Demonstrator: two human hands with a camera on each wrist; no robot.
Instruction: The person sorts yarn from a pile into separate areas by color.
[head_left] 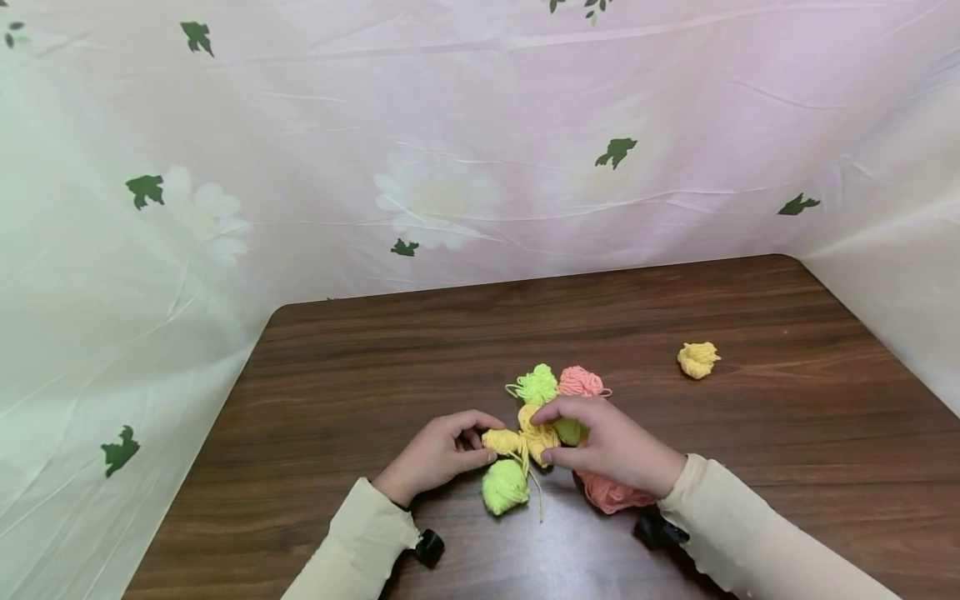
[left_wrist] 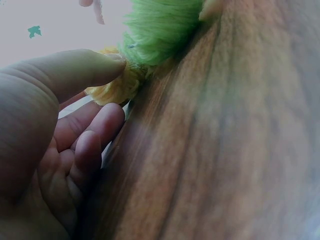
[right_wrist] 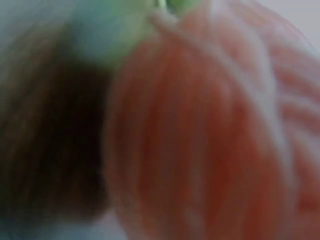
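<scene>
Near the table's middle, my left hand (head_left: pixel 442 454) pinches a small yellow yarn ball (head_left: pixel 501 442) between thumb and fingers. The left wrist view shows the thumb against the yellow yarn, with a green yarn ball (left_wrist: pixel 160 30) just beyond. My right hand (head_left: pixel 613 442) holds more yellow yarn (head_left: pixel 540 440), thumb on the near side and index finger on the far side. Loose yellow strands hang between the hands. Below them sits a light green yarn ball (head_left: pixel 505 487). A coral yarn ball (head_left: pixel 611 493) lies partly under the right wrist and fills much of the blurred right wrist view.
Behind the hands lie a light green yarn ball (head_left: pixel 538 385) and a pink one (head_left: pixel 581 382). Another green ball (head_left: pixel 570 431) is partly hidden by the right hand. A lone yellow yarn ball (head_left: pixel 698 360) sits far right on the wooden table (head_left: pixel 360 358). Floral cloth (head_left: pixel 450 108) hangs around.
</scene>
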